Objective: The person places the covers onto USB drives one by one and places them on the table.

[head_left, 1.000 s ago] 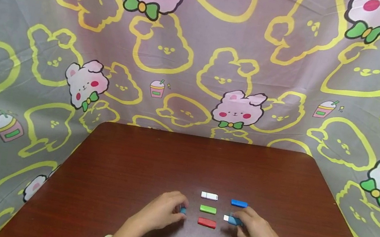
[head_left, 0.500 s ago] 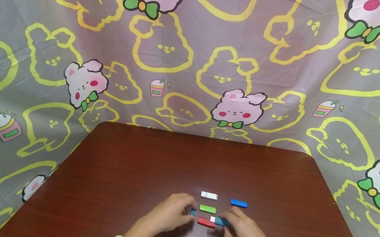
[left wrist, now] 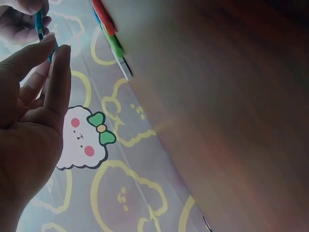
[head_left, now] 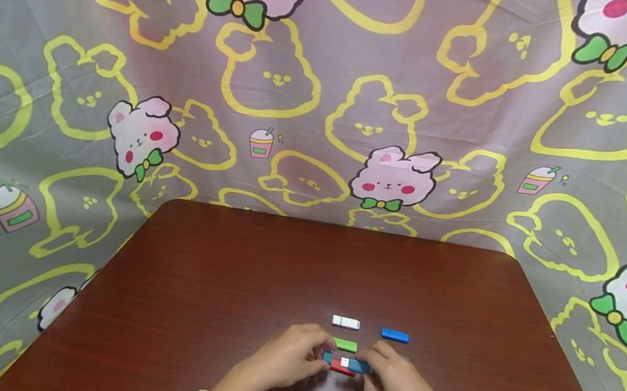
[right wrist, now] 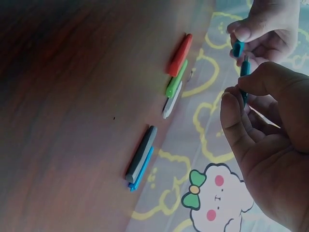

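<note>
My left hand (head_left: 292, 354) pinches a small teal cap (head_left: 328, 357) between thumb and fingers. Facing it, my right hand (head_left: 397, 384) grips a teal USB flash drive (head_left: 359, 366), its bare metal plug (head_left: 345, 362) pointing left at the cap. A short gap separates plug and cap in the right wrist view. Both pieces are held up over a red USB stick (head_left: 346, 371), which they partly cover in the head view. Just behind lies a green USB stick (head_left: 346, 345), its left end hidden by my left fingers.
Farther back on the brown table (head_left: 279, 265) lie a white USB stick (head_left: 346, 323) and a blue one (head_left: 395, 335). A dark stick (right wrist: 141, 154) lies beside the blue one in the right wrist view. Patterned cloth (head_left: 329, 90) hangs around the table.
My hands have come together over the red stick, the left moving right and the right moving left. The cap and the flash drive's plug are now much closer.
</note>
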{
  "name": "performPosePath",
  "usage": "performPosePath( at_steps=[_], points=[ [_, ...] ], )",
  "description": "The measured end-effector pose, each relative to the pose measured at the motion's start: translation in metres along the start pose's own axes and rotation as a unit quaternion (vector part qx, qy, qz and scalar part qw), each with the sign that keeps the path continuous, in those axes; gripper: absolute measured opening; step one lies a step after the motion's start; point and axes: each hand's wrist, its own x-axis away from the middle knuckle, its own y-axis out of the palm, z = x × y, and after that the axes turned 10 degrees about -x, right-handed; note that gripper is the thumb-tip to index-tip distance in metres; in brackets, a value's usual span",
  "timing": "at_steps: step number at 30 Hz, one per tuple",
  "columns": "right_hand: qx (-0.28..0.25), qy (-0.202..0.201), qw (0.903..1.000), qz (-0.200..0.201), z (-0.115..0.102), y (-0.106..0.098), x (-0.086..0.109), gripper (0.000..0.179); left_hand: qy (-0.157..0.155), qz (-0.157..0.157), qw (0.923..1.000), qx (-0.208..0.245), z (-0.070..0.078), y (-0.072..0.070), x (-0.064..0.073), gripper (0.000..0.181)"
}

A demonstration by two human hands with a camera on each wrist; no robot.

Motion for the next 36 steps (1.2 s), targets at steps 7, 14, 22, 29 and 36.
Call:
performPosePath(
  at_steps=[7, 14, 22, 29, 36],
  points=[
    [-0.006, -0.01, 0.9999, 0.01, -0.0006, 0.0019, -0.0006, 0.027, 0.02, 0.01, 0.9998, 0.001, 0.0029, 0.0026, -0.0012, 0.021],
    [-0.006, -0.012, 0.9999, 0.006, -0.0002, 0.0023, -0.0005, 0.029, 0.022, 0.0, 0.9998, 0.0, 0.0051, 0.0035, -0.0024, 0.021],
    [-0.005, -0.01, 0.9999, 0.006, 0.0008, 0.0029, 0.0, 0.029, 0.031, 0.003, 0.9995, -0.001, 0.0057, 0.0039, -0.0027, 0.02],
    [-0.012, -0.023, 0.9995, 0.015, 0.0013, 0.0037, -0.0007, 0.03, 0.05, 0.022, 0.9983, 0.018, 0.0059, 0.005, -0.0027, 0.02],
    [-0.018, -0.022, 0.9995, 0.012, -0.0016, 0.0038, -0.0019, 0.03, 0.028, 0.022, 0.9984, 0.044, 0.0098, 0.0065, -0.0042, 0.018]
  ],
)
